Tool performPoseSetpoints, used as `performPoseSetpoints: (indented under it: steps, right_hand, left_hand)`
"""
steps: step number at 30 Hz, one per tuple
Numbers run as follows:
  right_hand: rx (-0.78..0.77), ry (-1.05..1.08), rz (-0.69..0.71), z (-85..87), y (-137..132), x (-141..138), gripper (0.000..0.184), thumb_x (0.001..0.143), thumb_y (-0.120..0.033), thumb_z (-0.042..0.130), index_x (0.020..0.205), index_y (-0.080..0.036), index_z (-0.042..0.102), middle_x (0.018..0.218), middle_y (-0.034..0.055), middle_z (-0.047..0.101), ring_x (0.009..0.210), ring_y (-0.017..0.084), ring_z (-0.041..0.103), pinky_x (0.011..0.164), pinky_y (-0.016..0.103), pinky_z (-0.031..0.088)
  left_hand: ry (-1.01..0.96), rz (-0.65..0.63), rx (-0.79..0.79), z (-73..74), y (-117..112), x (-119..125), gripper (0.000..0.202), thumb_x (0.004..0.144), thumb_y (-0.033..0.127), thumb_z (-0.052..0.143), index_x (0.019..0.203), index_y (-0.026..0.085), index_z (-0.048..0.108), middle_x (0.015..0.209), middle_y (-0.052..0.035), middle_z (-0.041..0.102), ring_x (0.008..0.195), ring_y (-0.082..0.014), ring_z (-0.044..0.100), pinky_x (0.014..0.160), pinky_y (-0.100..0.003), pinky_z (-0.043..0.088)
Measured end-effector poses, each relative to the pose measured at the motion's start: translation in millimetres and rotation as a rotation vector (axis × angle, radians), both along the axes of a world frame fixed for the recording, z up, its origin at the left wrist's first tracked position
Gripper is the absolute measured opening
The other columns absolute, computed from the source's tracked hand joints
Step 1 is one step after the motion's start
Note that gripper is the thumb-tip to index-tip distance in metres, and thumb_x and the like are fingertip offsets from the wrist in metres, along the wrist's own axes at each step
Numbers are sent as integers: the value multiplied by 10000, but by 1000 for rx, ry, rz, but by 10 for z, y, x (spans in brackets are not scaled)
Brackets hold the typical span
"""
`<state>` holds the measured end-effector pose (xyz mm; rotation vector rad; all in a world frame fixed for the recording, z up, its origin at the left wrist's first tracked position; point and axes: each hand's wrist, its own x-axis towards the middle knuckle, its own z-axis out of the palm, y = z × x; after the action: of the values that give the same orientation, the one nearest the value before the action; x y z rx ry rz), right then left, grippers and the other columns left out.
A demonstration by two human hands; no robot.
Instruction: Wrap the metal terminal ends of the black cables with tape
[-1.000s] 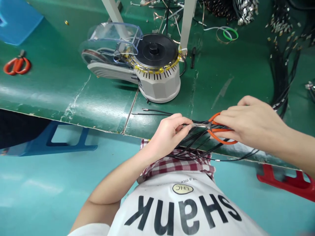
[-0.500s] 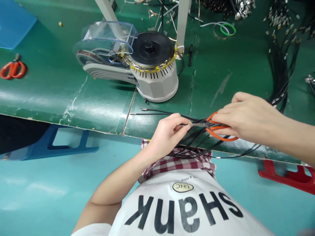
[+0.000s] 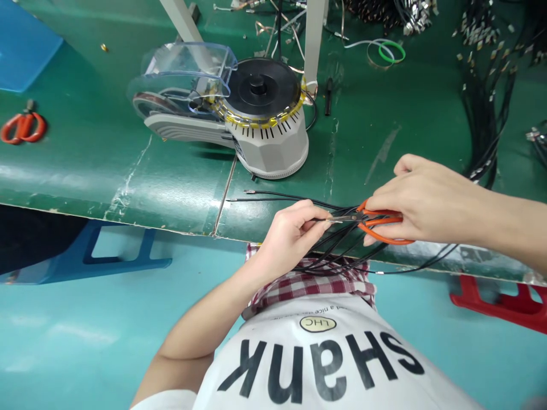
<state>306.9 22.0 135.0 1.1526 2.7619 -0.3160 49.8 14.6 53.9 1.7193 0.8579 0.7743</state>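
Observation:
My left hand [image 3: 288,236] pinches black wires [image 3: 337,250] at the table's front edge, its fingertips right by the steel blades of a pair of orange-handled scissors [image 3: 380,225]. My right hand [image 3: 423,199] holds those scissors by the handles, with the blades pointing left among the wires. The bundle fans out: thin metal-tipped ends [image 3: 248,193] lie on the green tabletop [image 3: 128,171], while other strands hang over the edge. Where the blades meet the wires, my fingers partly hide the contact.
A tape dispenser [image 3: 265,119] stands just beyond my hands. A second pair of orange scissors [image 3: 23,128] and a blue tray [image 3: 21,48] lie at the left. Wire bundles [image 3: 487,108] lie at the right. Red [image 3: 499,307] and blue [image 3: 94,253] stool parts sit below the table edge.
The whole view has drifted slightly, so the table items sit further left. My right hand has edged left and the scissors lie flatter, while my left hand stays pinched on the wires.

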Motion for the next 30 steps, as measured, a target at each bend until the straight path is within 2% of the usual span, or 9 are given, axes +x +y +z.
performPoseSetpoints:
  steps: [6,10,20,25,30]
  right_hand:
    - [-30,-4,-4,10,-17,-10,454,932,-593,549,683,-220,620,650,-10,682,549,144,421,712,391,259]
    - [-38,18,-25,7,-46,-26,416,935,-532,558,671,-218,627,636,-17,673,537,138,429,718,395,260]
    - [-77,18,-83,-20,-77,-31,462,922,-486,602,553,-212,554,472,-25,543,499,132,326,672,373,290]
    - [-164,19,-169,-38,-76,-18,456,875,-513,660,533,-227,564,447,-2,490,607,191,442,601,335,292]
    - [-375,43,-219,-97,-23,27,527,839,-681,630,561,-234,606,475,-12,482,639,179,508,545,296,278]
  left_hand:
    - [12,-12,3,11,-4,-3,137,953,235,615,976,170,733,820,-23,592,610,-91,468,536,-224,367]
    - [23,-6,4,7,-7,-2,134,952,220,613,976,170,734,819,-20,586,616,-90,467,541,-226,364]
    - [10,-31,-38,-20,-20,-8,151,951,247,620,979,171,748,796,-17,562,613,-93,467,534,-229,363]
    - [-25,-30,-33,-45,-32,-4,147,938,245,643,973,168,763,781,-22,579,625,-98,490,542,-231,375]
    - [-42,-30,-28,-71,-42,-11,153,941,268,646,977,177,764,771,-22,582,617,-102,483,545,-239,378]
